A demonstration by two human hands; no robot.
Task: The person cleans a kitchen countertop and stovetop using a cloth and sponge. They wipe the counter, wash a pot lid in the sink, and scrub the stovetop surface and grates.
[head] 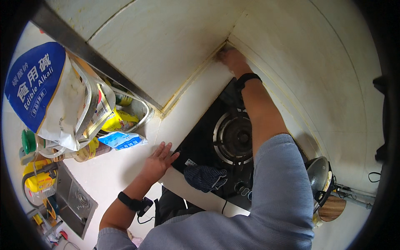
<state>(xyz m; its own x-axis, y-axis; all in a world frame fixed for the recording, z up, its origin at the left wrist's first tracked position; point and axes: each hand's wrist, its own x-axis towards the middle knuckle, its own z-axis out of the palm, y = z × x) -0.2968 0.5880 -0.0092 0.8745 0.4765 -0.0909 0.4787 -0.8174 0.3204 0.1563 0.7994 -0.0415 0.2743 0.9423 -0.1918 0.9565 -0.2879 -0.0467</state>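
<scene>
My right hand (233,60) reaches into the far corner, where the white countertop (193,93) meets two tiled walls. It is blurred, and whether the fingers hold anything cannot be made out. Palm down, my left hand (157,163) rests on the counter beside the black gas stove (200,140), its fingers spread and its thumb at the stove's edge. My right forearm passes over the stove, partly covering a round burner (234,137). A crumpled dark striped cloth (204,178) lies on the stove's near part.
At left, a blue and white pouch (37,93) bearing writing stands among seasoning packets and bottles. A light blue packet (123,140) lies near them. Beyond is a steel sink (70,200). A dark wok (319,175) leans at right, close to a round wooden board (332,208).
</scene>
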